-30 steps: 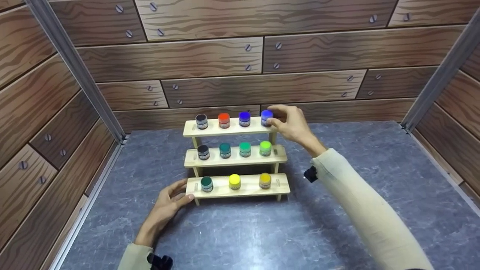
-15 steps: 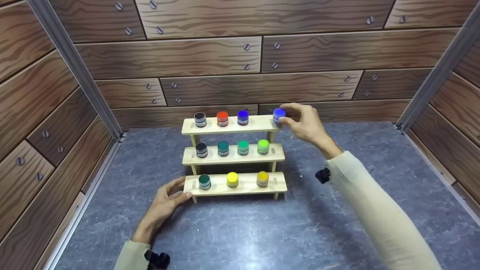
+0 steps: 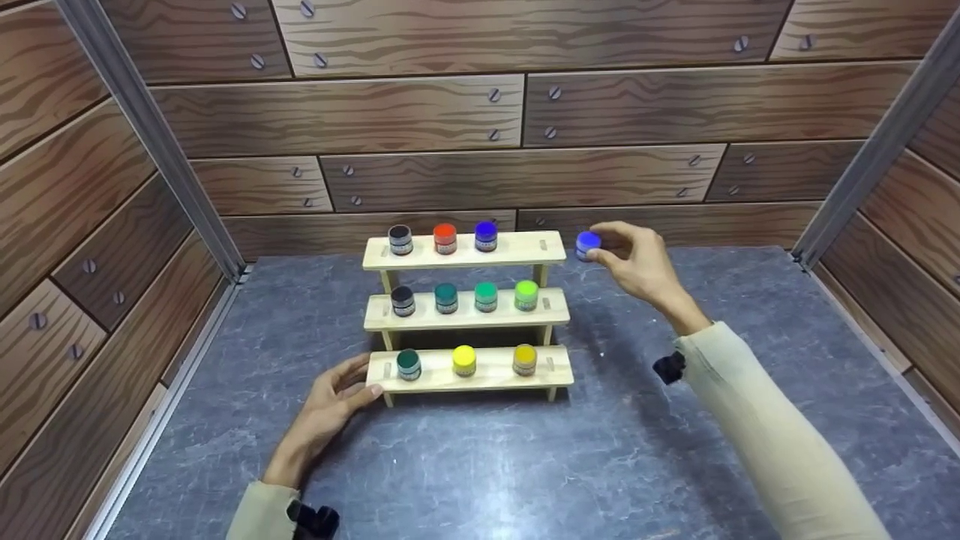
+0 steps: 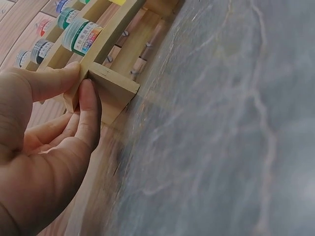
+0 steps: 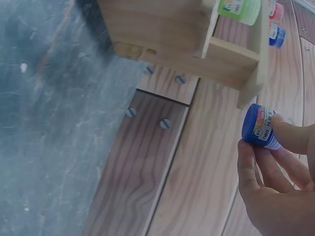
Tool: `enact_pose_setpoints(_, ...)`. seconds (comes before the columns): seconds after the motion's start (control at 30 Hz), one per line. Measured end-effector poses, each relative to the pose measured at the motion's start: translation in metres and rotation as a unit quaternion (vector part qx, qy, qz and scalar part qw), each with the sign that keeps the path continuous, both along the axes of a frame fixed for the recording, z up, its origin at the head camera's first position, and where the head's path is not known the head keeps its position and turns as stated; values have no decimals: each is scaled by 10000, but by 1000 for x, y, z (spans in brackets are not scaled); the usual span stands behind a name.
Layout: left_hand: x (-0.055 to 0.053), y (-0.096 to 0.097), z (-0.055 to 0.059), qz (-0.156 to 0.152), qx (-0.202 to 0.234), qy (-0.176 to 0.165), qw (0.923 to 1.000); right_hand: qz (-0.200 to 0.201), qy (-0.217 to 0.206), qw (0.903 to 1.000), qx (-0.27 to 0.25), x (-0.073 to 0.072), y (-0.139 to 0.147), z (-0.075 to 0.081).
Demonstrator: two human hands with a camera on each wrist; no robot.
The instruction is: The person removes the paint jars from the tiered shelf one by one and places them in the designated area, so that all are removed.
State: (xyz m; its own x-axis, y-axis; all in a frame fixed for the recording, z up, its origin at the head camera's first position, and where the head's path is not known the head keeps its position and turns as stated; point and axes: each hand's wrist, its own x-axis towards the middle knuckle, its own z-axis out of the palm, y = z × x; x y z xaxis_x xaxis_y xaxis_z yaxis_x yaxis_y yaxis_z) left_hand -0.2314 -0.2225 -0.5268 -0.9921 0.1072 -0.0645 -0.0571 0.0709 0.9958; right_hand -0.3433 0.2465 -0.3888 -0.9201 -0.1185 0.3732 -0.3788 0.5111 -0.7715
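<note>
A three-tier wooden stand (image 3: 495, 382) carries small paint jars. My left hand (image 3: 330, 405) pinches the left end of its lowest shelf, thumb on top and fingers beneath, as the left wrist view shows. A dark green paint jar (image 4: 81, 36) stands close to that thumb. In my right hand (image 3: 643, 264) a blue paint jar (image 3: 587, 245) is pinched between thumb and fingers, off the right end of the top shelf. Its label (image 5: 263, 125) shows in the right wrist view. Black, red and dark blue jars (image 3: 486, 236) stay on the top shelf.
The middle shelf bears black, teal, green and light green jars (image 3: 526, 295). Yellow (image 3: 464, 361) and ochre (image 3: 525, 359) jars stand on the bottom shelf. Wood-patterned walls (image 3: 420, 112) enclose the grey marbled tabletop (image 3: 465, 465) at the back and sides.
My right hand has lifted the blue paint jar off the top shelf's right end and carried it to the right. My left hand keeps its grip on the stand.
</note>
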Motion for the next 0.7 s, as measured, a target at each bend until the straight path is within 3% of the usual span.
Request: enact_pose_setpoints(0.7,-1,0,-3,40,136,-7,9999,-97,-361,9992,-102,-6,15,-61)
